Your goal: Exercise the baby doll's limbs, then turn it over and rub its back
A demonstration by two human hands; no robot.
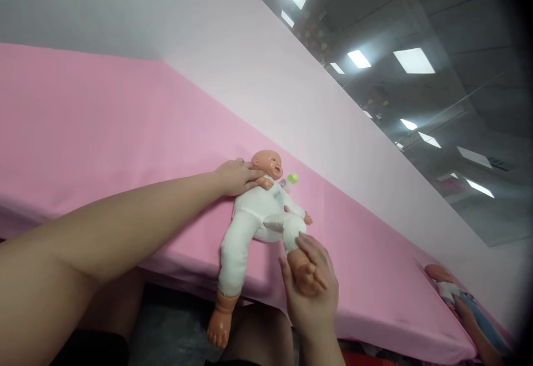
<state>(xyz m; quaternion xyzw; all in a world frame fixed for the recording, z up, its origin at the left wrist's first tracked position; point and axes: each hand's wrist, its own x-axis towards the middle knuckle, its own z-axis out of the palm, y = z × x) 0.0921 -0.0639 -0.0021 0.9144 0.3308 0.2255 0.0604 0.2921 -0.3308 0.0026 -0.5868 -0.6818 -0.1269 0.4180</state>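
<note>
A baby doll (pixel 258 202) with a white cloth body and plastic head, hands and feet lies on its back on the pink-covered table (pixel 179 232). One of its legs hangs over the front edge. My left hand (pixel 235 177) rests at the doll's shoulder, fingers stretched out by its neck and small hand. Lower down, my right hand (pixel 314 294) is wrapped round the doll's other lower leg and foot, which it lifts off the table. Beside the doll's head lies a small clear bottle with a green cap (pixel 292 178), partly hidden behind the doll.
A white partition (pixel 291 105) runs along the table's back. Far right, another doll (pixel 447 288) lies on the pink cover, with a person's arm (pixel 474 321) reaching to it. My legs (pixel 258 332) are under the table's front edge. Ceiling lights show at the upper right.
</note>
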